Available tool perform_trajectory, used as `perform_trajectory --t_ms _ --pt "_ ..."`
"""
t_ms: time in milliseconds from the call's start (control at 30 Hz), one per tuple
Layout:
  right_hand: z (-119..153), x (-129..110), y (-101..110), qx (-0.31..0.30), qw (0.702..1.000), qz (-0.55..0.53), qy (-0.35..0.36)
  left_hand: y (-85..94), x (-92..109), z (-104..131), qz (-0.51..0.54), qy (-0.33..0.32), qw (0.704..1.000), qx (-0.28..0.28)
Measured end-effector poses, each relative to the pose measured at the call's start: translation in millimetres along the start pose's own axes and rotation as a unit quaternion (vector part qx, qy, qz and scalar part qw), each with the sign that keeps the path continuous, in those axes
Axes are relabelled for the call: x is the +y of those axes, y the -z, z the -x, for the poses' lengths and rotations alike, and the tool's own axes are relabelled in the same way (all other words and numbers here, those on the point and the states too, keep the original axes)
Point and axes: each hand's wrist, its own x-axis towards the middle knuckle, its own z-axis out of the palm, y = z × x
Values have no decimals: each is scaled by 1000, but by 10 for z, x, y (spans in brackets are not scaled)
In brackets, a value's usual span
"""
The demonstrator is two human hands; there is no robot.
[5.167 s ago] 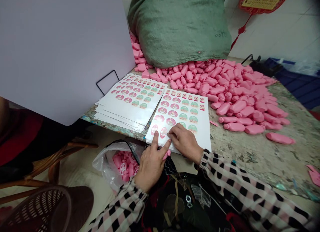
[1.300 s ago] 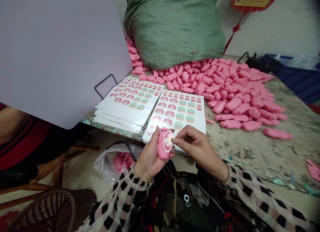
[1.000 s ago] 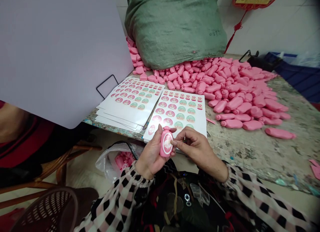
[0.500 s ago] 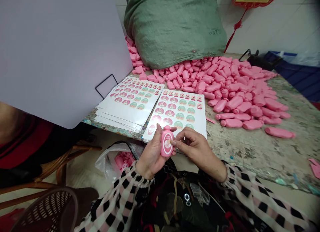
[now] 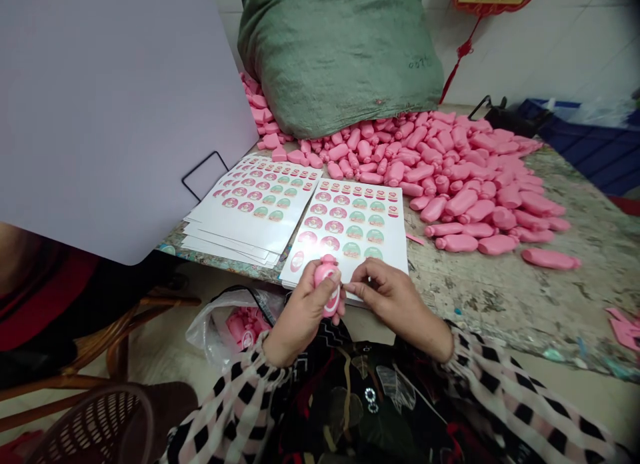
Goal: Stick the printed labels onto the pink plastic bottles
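My left hand (image 5: 305, 311) is closed around a small pink plastic bottle (image 5: 329, 267), cap end up, with its thumb lying across the oval label on the front. Just to the right, my right hand (image 5: 393, 301) is in a pinch, thumb and forefinger together beside the bottle's edge; whatever is between the fingertips is too small to make out. Behind both hands lies a sheet of stickers (image 5: 385, 247) with rows of pink and green labels. A stack of similar sheets (image 5: 245, 232) sits to its left.
A large heap of pink bottles (image 5: 460, 201) spreads over the worn table (image 5: 465, 277), under a green sack (image 5: 340, 51). At left are a grey panel (image 5: 115, 117), a plastic bag of pink bottles (image 5: 213, 324) and a basket (image 5: 100, 427). A blue crate (image 5: 585, 141) stands at right.
My left thumb has moved onto the bottle's label, covering part of it, and the bottle has turned slightly. My right fingertips have drawn from the label's middle to the bottle's right side.
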Motion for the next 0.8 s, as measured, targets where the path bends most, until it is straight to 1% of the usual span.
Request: perform_trajectory --t_ms 100,200,300,367,467,533,600,633,667,733,800 --pt "-38 101 73 46 998 -14 -48 27 65 2 28 -15 999 30" --pt "-27 68 25 78 993 -49 -76 -14 71 -11 79 26 996 25" --pt "34 -70 -129 90 992 -55 -66 -127 -23 -33 146 81 986 20" --pt "74 -135 -230 91 991 -79 -56 -195 -108 -38 163 104 981 15" --pt "96 -135 -307 98 987 -122 -39 -234 -187 -15 154 130 979 -12" --pt "87 -88 -307 98 987 -123 -27 -223 -184 24 150 137 978 -46" --pt "63 -8 -261 106 989 -102 -14 -187 -144 80 134 124 981 -64" --pt "48 48 -213 111 990 -84 -6 -155 -117 115 116 115 985 -59" --pt "34 118 -145 113 992 -59 2 -108 -92 155 92 107 989 -43" --pt "13 297 64 115 993 18 12 43 -59 246 34 101 994 11" --pt "14 511 361 122 983 133 2 286 -67 350 -27 106 992 67"
